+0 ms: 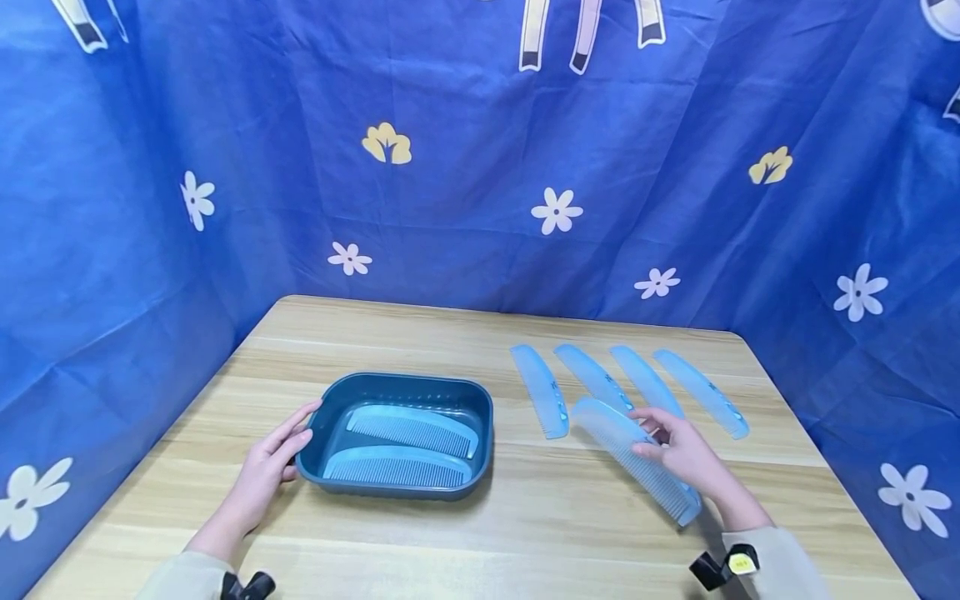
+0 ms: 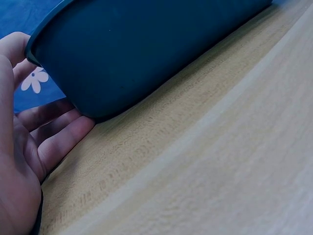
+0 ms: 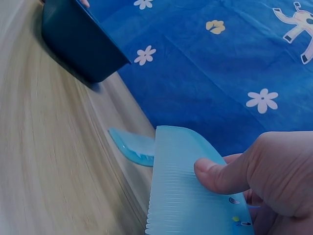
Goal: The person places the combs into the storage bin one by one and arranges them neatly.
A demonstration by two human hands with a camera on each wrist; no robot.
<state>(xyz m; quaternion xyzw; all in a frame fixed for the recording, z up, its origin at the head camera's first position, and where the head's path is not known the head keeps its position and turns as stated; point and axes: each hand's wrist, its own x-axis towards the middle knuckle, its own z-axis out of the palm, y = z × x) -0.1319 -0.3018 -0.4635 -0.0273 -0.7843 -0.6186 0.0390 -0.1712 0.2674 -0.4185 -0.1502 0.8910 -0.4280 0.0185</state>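
Note:
My left hand (image 1: 262, 467) holds the left end of a dark teal plastic basin (image 1: 480, 433), its thumb at the rim and other fingers against the outer wall. Inside the basin lie two light blue combs, a rear comb (image 1: 412, 427) and a front comb (image 1: 397, 467), teeth toward me. My right hand (image 1: 682, 450) pinches another light blue comb (image 3: 181, 186) by its back edge, thumb on the near face. That comb is tilted and raised above the table, teeth facing left and down. The fingers behind it are partly hidden.
Several more combs lie in a slanted row at the back right, from the leftmost comb (image 1: 540, 392) to the rightmost comb (image 1: 701, 392); the held comb partly covers some. A wood-grain table (image 1: 525, 533) supports everything. Blue patterned cloth (image 1: 465, 208) stands around its back and sides.

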